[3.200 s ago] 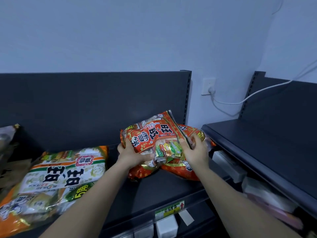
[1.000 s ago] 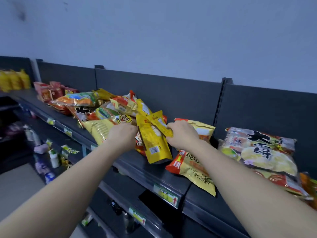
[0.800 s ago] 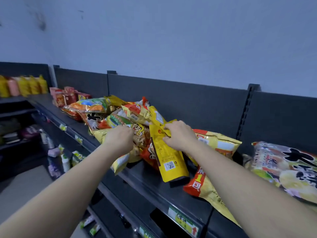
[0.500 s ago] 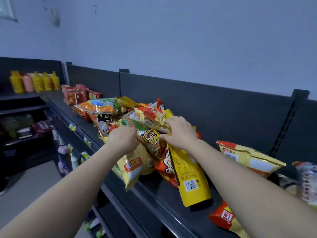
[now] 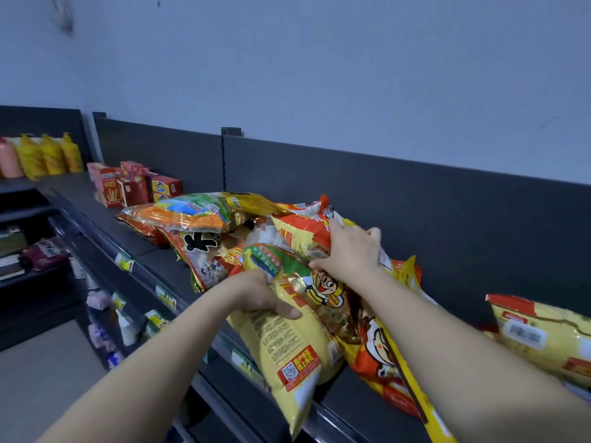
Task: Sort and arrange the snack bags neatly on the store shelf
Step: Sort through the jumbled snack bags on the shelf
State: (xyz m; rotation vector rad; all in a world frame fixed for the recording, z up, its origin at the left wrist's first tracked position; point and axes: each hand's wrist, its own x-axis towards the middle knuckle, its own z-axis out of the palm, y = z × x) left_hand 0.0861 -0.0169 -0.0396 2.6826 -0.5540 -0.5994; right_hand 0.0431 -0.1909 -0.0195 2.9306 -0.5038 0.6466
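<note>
Left hand (image 5: pixel 262 295) has its fingers wrapped round the yellow bag (image 5: pixel 287 343), which droops over the shelf (image 5: pixel 156 257) front edge. Just right of it, right hand (image 5: pixel 348 254) clutches the red-and-yellow bag (image 5: pixel 303 231) atop the pile.

I am looking at a plain pale wall (image 5: pixel 319 75) that is filling the upper half of my feed, with a dark smudge (image 5: pixel 65 17) showing near the top left. Below it, a dark grey back panel (image 5: pixel 431 212) is running across the view behind the shelf (image 5: pixel 150 255), whose front edge is carrying small price tags (image 5: pixel 124 262). At far left, a second dark unit (image 5: pixel 22 215) is standing at an angle to it. A grey floor (image 5: pixel 41 388) is showing at lower left. The light is falling dim and even.
</note>
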